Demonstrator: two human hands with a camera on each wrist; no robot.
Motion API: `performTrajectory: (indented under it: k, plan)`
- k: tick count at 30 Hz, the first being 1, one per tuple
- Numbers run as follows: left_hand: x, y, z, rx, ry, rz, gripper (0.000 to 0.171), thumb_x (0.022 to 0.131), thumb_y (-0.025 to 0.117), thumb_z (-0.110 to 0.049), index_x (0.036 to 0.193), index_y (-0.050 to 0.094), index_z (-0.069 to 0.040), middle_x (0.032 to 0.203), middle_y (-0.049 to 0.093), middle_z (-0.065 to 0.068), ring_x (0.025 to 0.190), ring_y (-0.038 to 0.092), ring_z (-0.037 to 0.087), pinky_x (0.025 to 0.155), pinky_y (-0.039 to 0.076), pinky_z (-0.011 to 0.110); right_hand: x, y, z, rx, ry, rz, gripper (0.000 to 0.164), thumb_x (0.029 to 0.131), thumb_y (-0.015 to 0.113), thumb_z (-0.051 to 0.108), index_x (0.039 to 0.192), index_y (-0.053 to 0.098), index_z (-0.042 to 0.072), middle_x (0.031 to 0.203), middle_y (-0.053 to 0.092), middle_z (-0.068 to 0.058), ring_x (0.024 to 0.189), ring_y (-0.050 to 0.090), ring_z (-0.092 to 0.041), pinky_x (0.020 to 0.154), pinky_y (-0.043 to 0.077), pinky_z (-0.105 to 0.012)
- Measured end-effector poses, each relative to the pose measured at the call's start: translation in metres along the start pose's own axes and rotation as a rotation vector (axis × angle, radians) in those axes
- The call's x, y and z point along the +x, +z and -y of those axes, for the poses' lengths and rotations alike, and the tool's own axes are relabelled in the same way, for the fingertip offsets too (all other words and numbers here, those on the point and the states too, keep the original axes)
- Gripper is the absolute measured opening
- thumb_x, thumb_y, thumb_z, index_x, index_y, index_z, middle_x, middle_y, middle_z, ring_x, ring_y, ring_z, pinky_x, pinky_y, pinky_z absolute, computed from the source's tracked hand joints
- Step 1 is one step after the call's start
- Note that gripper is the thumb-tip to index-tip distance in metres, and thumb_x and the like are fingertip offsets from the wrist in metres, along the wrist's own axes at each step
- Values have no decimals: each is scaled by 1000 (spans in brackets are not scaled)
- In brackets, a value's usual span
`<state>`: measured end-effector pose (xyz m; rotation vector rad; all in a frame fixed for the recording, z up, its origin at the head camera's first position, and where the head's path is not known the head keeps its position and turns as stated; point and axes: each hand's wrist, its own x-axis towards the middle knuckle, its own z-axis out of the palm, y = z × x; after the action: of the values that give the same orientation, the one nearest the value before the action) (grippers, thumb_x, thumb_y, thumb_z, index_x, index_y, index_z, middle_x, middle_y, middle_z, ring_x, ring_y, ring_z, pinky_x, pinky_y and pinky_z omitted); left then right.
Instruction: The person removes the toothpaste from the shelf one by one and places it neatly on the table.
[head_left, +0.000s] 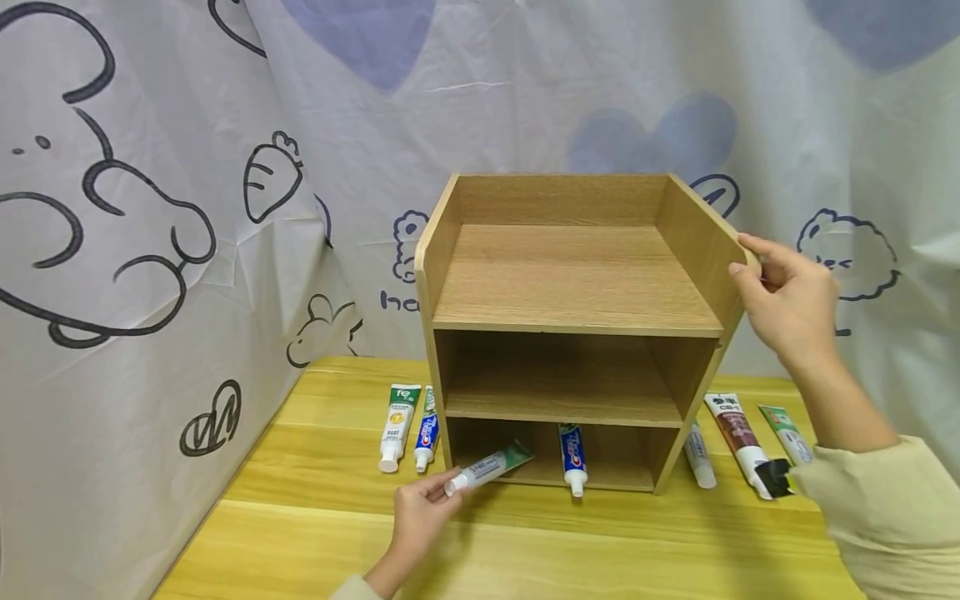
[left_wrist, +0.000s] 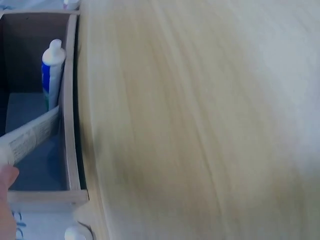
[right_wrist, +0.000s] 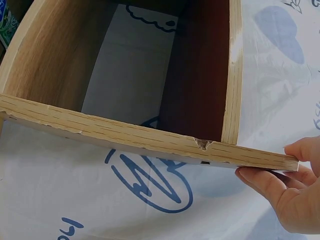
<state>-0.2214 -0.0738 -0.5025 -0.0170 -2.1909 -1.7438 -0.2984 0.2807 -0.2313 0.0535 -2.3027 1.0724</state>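
A wooden shelf unit (head_left: 558, 323) with an open top and two compartments below stands on the table. My left hand (head_left: 422, 515) pinches a white toothpaste tube (head_left: 483, 472) with a green tail near its white cap. The tail reaches into the bottom compartment; the left wrist view shows this tube (left_wrist: 31, 137) slanting over the opening. Beside it a blue-and-white toothpaste tube (head_left: 572, 454) lies in that compartment, cap pointing out over the front edge. My right hand (head_left: 797, 304) grips the upper front corner of the right side panel (right_wrist: 150, 142), thumb and fingers on opposite faces.
Left of the shelf lie a white-and-green tube (head_left: 397, 429) and a blue tube (head_left: 427, 433). On its right are a white tube (head_left: 700, 458), a brown-and-white tube (head_left: 738, 437) and a green-and-white tube (head_left: 786, 433). A patterned curtain (head_left: 525, 100) hangs behind the table (head_left: 315, 533).
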Motion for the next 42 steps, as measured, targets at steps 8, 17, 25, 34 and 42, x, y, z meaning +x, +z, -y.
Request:
performTrajectory:
  k: [8, 17, 25, 34, 42]
  plan:
    - [4, -27, -1, -63, -81, 64, 27, 69, 73, 7, 95, 66, 13, 97, 65, 31, 86, 69, 34, 69, 59, 22, -14, -3, 8, -18, 20, -10, 40, 92, 52, 18, 131, 53, 9, 113, 61, -28, 59, 40, 22, 47, 38, 0]
    - [11, -47, 0, -59, -209, 130, 29, 72, 70, 5, 99, 65, 12, 100, 66, 29, 84, 71, 22, 70, 60, 22, -17, -4, 11, -27, 24, -19, 39, 92, 52, 20, 130, 54, 10, 113, 63, -26, 61, 41, 22, 48, 39, 1]
    - [23, -61, 1, -52, -235, 206, 31, 73, 69, 4, 102, 63, 14, 100, 66, 28, 75, 69, 7, 70, 59, 20, -9, -2, 5, -18, 12, -12, 39, 92, 52, 19, 130, 54, 9, 111, 63, -28, 60, 41, 21, 46, 37, -1]
    - [31, -76, -2, -33, -251, 273, 35, 75, 69, -2, 105, 61, 13, 100, 67, 26, 73, 67, 5, 72, 59, 22, -5, 0, 2, -8, 7, -3, 39, 92, 52, 19, 130, 54, 10, 112, 63, -27, 61, 41, 22, 48, 38, 1]
    - [38, -92, -4, -21, -229, 281, 36, 76, 69, -3, 107, 60, 15, 99, 68, 25, 74, 67, 5, 73, 59, 24, -1, 1, -3, -5, -7, -9, 39, 92, 53, 18, 130, 55, 9, 108, 64, -27, 60, 42, 19, 46, 38, -2]
